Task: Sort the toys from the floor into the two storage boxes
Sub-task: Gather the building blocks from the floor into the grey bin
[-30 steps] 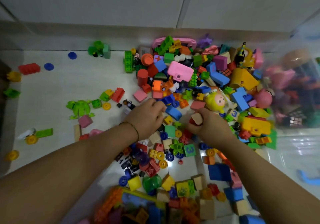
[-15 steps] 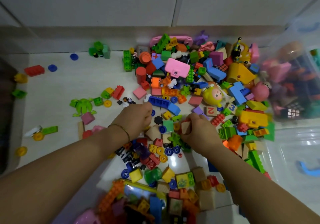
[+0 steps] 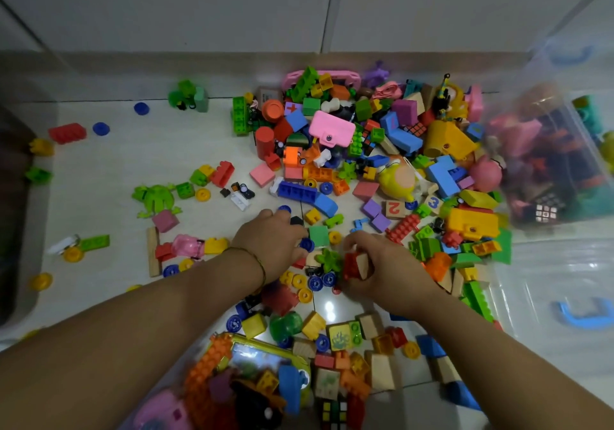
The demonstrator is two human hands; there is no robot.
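My right hand (image 3: 382, 272) clamps red brick (image 3: 349, 265) plus wooden wedge (image 3: 364, 265), my left hand (image 3: 270, 240) knuckles-up at its 9 o'clock, grip can't tell, clear storage box (image 3: 561, 150) at 2 o'clock

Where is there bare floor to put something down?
Bare tile: between the red brick, the green frog and the big pile; also between the wooden stick and the leftmost yellow disc. It is crowded around the left hand and right hand, right to the clear box.

Left hand (image 3: 270, 242) and right hand (image 3: 385, 268) reach forward close together, fingers curled
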